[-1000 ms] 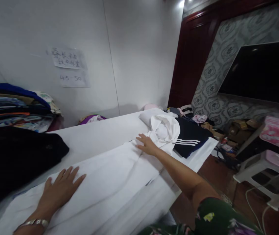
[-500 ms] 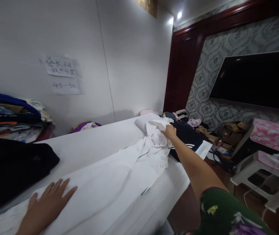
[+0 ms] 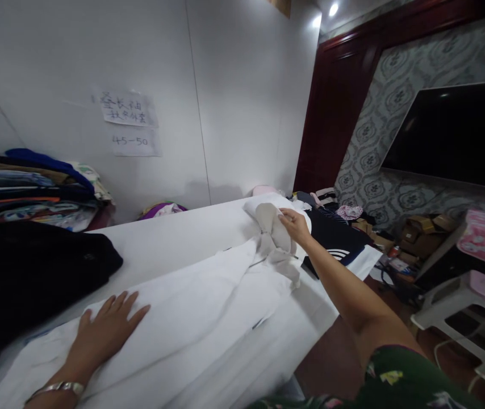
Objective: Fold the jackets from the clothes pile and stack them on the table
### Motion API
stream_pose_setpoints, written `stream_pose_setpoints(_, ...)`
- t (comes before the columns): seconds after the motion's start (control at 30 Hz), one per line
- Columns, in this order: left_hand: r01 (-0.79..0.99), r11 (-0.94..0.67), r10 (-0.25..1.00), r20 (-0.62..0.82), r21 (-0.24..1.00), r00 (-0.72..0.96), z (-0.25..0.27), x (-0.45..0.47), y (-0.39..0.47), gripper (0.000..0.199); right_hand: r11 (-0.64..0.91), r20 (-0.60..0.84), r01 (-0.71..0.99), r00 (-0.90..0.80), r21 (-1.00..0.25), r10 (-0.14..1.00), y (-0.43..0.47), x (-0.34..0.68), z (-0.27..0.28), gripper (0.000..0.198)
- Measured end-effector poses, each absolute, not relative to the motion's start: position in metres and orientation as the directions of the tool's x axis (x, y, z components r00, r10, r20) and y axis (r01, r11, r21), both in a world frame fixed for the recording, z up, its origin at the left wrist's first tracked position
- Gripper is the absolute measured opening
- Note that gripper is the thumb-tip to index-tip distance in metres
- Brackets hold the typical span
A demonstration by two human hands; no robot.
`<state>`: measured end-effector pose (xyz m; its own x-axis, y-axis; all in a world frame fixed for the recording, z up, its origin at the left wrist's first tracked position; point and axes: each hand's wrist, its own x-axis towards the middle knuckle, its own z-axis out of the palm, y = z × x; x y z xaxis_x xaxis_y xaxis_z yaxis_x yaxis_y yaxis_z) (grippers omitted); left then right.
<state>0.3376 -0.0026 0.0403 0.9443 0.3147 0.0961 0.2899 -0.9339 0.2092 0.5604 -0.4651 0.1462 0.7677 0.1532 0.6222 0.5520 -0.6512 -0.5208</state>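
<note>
A white garment [image 3: 191,301] lies stretched lengthwise over the white table [image 3: 174,227]. My left hand [image 3: 108,326] rests flat on its near left part, fingers spread. At the far end my right hand [image 3: 296,226] pinches a bunched, raised fold of the same cloth. Whether that fold is a sleeve or a hood I cannot tell. Beside my left hand lies a black garment [image 3: 46,278]. Just past my right hand is a dark garment with white stripes [image 3: 336,238].
Folded clothes [image 3: 33,187] are stacked at the left by the white wall. More clothes lie heaped beyond the table's far end. A white plastic stool [image 3: 472,312] and cardboard boxes [image 3: 425,236] stand on the right. Handwritten papers [image 3: 129,108] hang on the wall.
My right hand has lifted and turned the bunched end of the white garment, which now stands up more. My left hand stays flat on the cloth. The view has shifted slightly left.
</note>
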Motion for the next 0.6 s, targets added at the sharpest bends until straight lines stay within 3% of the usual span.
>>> stream_pose_setpoints(0.07, 0.311, -0.936, 0.331, 0.117, 0.164, 0.936, 0.048, 0.341, -0.005, 0.041, -0.486, 0.746, 0.743, 0.621, -0.461, 0.241, -0.451, 0.531, 0.147, 0.020)
stream_pose_setpoints(0.13, 0.305, -0.928, 0.347, 0.197, 0.215, 0.917, 0.062, 0.345, -0.018, 0.039, -0.403, 0.796, 0.841, 0.502, -0.361, 0.336, -0.439, 0.499, 0.144, 0.015)
stream_pose_setpoints(0.2, 0.251, -0.875, 0.363, 0.220, 0.413, 0.905, 0.079, 0.347, -0.045, 0.037, -0.380, 0.787, 0.881, 0.439, -0.283, 0.433, -0.428, 0.468, 0.137, 0.013)
stream_pose_setpoints(0.23, 0.213, -0.801, 0.357, 0.161, 0.560, 0.920, 0.088, 0.349, -0.064, 0.039, -0.369, 0.777, 0.894, 0.415, -0.253, 0.474, -0.422, 0.455, 0.132, 0.014)
stream_pose_setpoints(0.3, 0.219, -0.480, 0.277, -0.090, 0.849, 0.957, 0.099, 0.352, -0.109, 0.046, -0.351, 0.748, 0.912, 0.383, -0.212, 0.542, -0.410, 0.432, 0.119, 0.016)
stream_pose_setpoints(0.33, 0.286, -0.256, 0.203, -0.238, 0.923, 0.950, 0.102, 0.354, -0.132, 0.051, -0.345, 0.733, 0.918, 0.372, -0.197, 0.570, -0.404, 0.422, 0.112, 0.017)
stream_pose_setpoints(0.4, 0.400, 0.176, -0.033, -0.401, 0.900, 0.916, 0.100, 0.360, -0.174, 0.061, -0.332, 0.693, 0.929, 0.349, -0.165, 0.630, -0.395, 0.406, 0.099, 0.017)
stream_pose_setpoints(0.47, 0.453, 0.424, -0.171, -0.422, 0.784, 0.890, 0.093, 0.367, -0.204, 0.060, -0.296, 0.631, 0.946, 0.309, -0.129, 0.711, -0.394, 0.396, 0.091, 0.015)
stream_pose_setpoints(0.53, 0.460, 0.518, -0.180, -0.433, 0.722, 0.883, 0.084, 0.375, -0.221, 0.054, -0.269, 0.595, 0.958, 0.276, -0.102, 0.755, -0.402, 0.394, 0.088, 0.019)
stream_pose_setpoints(0.6, 0.464, 0.524, -0.151, -0.458, 0.714, 0.876, 0.077, 0.380, -0.227, 0.048, -0.332, 0.631, 0.938, 0.317, -0.099, 0.708, -0.419, 0.401, 0.090, 0.027)
